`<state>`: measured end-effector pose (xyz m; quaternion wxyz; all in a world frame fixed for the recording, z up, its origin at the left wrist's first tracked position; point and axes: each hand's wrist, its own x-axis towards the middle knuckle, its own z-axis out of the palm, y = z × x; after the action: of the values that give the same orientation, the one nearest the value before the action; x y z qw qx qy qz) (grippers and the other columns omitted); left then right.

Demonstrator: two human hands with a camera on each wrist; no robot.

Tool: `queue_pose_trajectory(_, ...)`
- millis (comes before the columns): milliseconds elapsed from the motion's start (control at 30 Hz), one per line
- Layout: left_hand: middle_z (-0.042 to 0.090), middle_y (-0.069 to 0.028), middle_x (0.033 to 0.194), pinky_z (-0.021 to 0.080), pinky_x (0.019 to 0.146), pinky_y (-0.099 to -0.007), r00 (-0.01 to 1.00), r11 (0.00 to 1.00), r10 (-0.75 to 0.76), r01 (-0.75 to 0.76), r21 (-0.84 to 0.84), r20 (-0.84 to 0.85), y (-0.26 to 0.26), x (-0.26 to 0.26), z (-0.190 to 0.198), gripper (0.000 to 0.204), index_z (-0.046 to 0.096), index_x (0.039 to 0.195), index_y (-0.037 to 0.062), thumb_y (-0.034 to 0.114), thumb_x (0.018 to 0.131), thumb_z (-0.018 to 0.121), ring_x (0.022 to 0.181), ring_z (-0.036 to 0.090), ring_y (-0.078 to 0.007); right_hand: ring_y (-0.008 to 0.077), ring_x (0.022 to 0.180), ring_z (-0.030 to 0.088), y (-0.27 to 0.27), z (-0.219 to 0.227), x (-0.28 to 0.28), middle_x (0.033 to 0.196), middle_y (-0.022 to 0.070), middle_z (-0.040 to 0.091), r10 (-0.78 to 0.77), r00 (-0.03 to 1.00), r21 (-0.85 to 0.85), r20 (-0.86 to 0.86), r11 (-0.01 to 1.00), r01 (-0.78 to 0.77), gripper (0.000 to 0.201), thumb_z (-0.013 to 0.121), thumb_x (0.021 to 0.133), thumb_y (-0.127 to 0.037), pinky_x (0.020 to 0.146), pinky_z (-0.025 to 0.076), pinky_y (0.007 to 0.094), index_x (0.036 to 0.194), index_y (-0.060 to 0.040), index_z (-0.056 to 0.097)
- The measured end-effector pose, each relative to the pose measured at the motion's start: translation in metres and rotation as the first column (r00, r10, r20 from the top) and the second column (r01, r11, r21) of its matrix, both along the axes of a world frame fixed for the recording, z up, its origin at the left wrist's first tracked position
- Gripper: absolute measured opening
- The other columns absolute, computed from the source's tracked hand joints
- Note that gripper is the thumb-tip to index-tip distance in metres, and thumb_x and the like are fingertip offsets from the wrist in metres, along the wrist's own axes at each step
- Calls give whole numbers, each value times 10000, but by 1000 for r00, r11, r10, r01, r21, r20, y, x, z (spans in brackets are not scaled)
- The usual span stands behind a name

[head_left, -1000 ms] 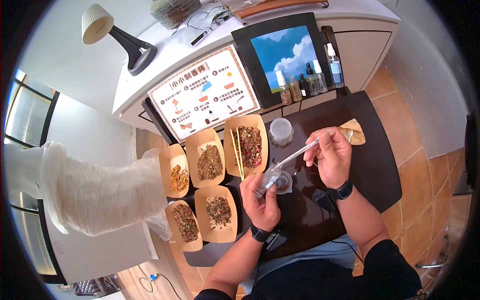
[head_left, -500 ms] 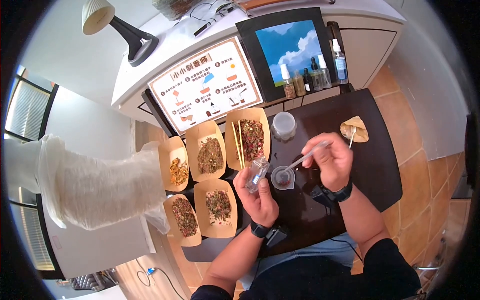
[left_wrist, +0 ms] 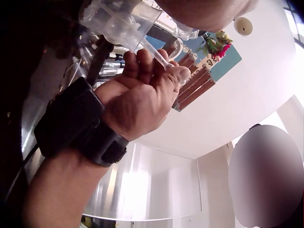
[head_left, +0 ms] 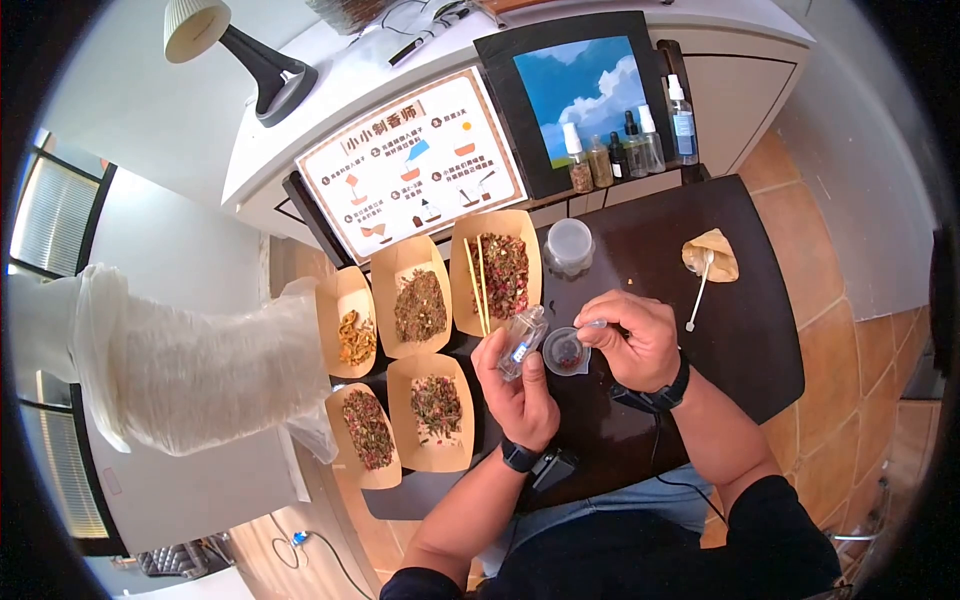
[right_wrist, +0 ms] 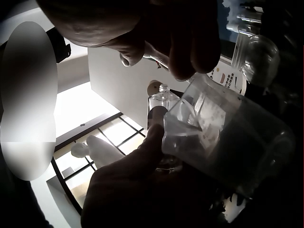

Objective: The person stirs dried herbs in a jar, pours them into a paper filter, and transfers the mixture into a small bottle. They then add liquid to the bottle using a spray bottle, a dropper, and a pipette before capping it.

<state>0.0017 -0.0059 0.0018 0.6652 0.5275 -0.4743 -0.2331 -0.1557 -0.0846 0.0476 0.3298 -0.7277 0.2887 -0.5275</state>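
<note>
My left hand (head_left: 520,400) grips a small clear glass bottle (head_left: 523,335), its open neck tilted up toward the right. Between thumb and fingers, my right hand (head_left: 637,345) pinches a translucent plastic pipette (left_wrist: 154,52). The pipette's lower end reaches into a clear plastic cup (right_wrist: 213,128), as the left wrist view shows. In the head view this cup stands on the dark table between both hands, with dark bits inside. The right wrist view has the bottle just beyond the cup's rim.
Several paper trays of dried petals and herbs (head_left: 437,410) stand at left, chopsticks (head_left: 480,285) on one. A lidded plastic jar (head_left: 569,245) sits behind the cup. Toward the right lies a brown paper filter (head_left: 722,245) with a white stick (head_left: 698,305). Small bottles (head_left: 615,155) line the back.
The right hand has moved from the bottle's mouth to the cup, lowering the pipette into it. The left hand has brought the bottle more upright and slightly away from the cup.
</note>
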Motion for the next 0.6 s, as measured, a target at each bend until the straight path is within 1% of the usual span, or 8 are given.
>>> queue_pose_trajectory(33, 480, -110, 1264, 432, 1037, -355, 1000, 1000, 0, 0, 1, 0, 0, 0, 0, 400, 472, 1393, -35, 94, 1032, 587, 1157, 524, -212, 183, 730, 710, 1, -1, 0, 884, 129, 731, 0, 1000, 1, 0, 1000, 0, 139, 769, 926, -110, 650, 548, 280, 956, 2, 691)
queue_pose_trajectory(100, 478, -110, 1272, 431, 1039, -355, 1000, 1000, -4, 5, 18, -10, 1, 0, 1, 400, 473, 1391, -35, 100, 1033, 591, 1161, 525, -212, 176, 722, 711, 2, -2, 0, 879, 132, 729, 5, 999, 65, 35, 998, -8, 131, 766, 924, -94, 648, 552, 275, 945, 8, 687)
queue_pose_trajectory(233, 477, -112, 1279, 431, 1040, -356, 1000, 1000, 0, 0, 19, -12, 1, 0, 0, 401, 474, 1389, -34, 107, 1034, 595, 1171, 524, -214, 168, 722, 713, 1, 0, -1, 875, 133, 727, 3, 1000, 22, 5, 1000, -3, 124, 762, 925, -83, 653, 558, 270, 938, 14, 686)
queue_pose_trajectory(333, 477, -113, 1283, 433, 1042, -359, 1000, 1000, 1, -1, 25, 5, 1, 0, 1, 403, 475, 1391, -34, 112, 1035, 597, 1177, 523, -213, 162, 711, 705, 1, 2, -1, 872, 123, 726, -8, 1000, 28, 10, 1000, 8, 128, 766, 925, -94, 641, 547, 265, 934, 8, 689)
queue_pose_trajectory(400, 476, -112, 1287, 436, 1043, -360, 1000, 1000, -6, 6, 13, -4, 1, 0, 0, 408, 474, 1396, -35, 110, 1035, 597, 1175, 524, -212, 157, 703, 695, 3, 8, -2, 871, 113, 727, -18, 999, 86, -28, 996, 21, 153, 782, 917, -119, 625, 532, 258, 943, 2, 691)
queue_pose_trajectory(600, 472, -111, 1288, 445, 1038, -361, 1000, 1000, -9, 9, 3, 3, 1, 0, -1, 421, 469, 1407, -34, 114, 1036, 600, 1176, 528, -213, 151, 706, 687, 3, 6, 0, 887, 106, 729, -26, 1000, 85, -8, 996, 27, 194, 806, 900, -147, 613, 520, 256, 964, -5, 691)
